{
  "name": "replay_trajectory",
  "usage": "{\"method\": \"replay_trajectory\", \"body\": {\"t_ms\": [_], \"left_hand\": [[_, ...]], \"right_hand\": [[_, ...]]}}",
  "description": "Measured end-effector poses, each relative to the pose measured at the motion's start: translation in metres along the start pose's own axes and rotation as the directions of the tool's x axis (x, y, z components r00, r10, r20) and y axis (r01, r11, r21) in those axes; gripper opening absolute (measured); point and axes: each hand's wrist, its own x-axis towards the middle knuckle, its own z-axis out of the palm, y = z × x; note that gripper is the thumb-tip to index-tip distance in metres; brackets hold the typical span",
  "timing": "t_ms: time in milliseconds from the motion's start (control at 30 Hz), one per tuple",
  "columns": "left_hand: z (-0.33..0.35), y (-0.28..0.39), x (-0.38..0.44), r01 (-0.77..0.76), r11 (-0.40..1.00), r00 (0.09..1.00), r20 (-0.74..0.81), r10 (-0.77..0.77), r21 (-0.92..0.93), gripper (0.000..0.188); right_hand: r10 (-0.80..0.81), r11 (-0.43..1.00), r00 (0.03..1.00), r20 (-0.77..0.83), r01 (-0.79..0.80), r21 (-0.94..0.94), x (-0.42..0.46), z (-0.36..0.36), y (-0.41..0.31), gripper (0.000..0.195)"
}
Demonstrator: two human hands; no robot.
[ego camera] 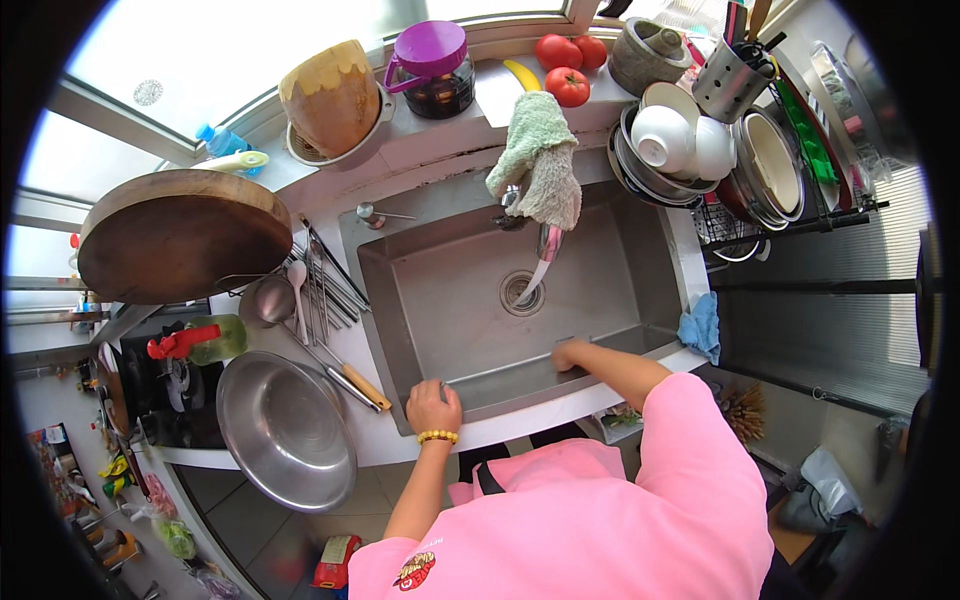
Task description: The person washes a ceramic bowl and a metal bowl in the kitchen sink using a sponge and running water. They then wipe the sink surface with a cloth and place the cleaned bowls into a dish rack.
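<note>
My left hand (433, 407), with a yellow beaded bracelet at the wrist, rests on the front left corner of the stainless steel sink (450, 281). Its fingers are bent and their tips are hidden. My right hand (568, 355) reaches down inside the basin by the front wall. Its fingers are turned away from view, so whether it holds anything is unclear. Water (532, 284) runs from the faucet spout (550, 241) into the drain strainer (523, 293). A pale green cloth (536, 124) and a greyish cloth (553, 187) drape over the faucet.
A steel basin (281, 431) overhangs the counter edge at left, near a ladle (274, 300), chopsticks and a round wooden chopping board (187, 240). White bowls (664, 137) are stacked right of the faucet. Tomatoes (567, 88) and a stone mortar (646, 64) stand on the sill. A blue cloth (700, 328) hangs at right.
</note>
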Motion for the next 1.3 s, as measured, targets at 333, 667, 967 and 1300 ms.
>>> {"method": "replay_trajectory", "body": {"t_ms": [333, 667, 967, 1300], "left_hand": [[-0.002, -0.002, -0.002, 0.011, 1.000, 1.000, -0.009, -0.011, 0.007, 0.013], [-0.002, 0.000, 0.000, -0.004, 1.000, 1.000, -0.006, 0.004, 0.009, 0.012], [0.000, 0.000, 0.000, -0.009, 1.000, 1.000, -0.005, 0.009, 0.018, 0.012], [0.002, -0.004, 0.001, -0.018, 1.000, 1.000, 0.006, 0.018, 0.016, 0.012]], "right_hand": [[0.050, -0.757, 0.870, -0.490, 0.353, 0.550, 0.003, -0.110, -0.074, 0.022], [0.090, -0.973, 0.970, -0.225, 0.134, 0.188, -0.068, -0.158, -0.052, 0.016], [0.948, -0.113, 0.094, -0.305, 0.993, -0.044, -0.036, -0.251, 0.100, 0.056], [0.734, -0.348, 0.490, -0.470, 0.866, 0.359, 0.079, -0.215, 0.053, 0.060]]}}
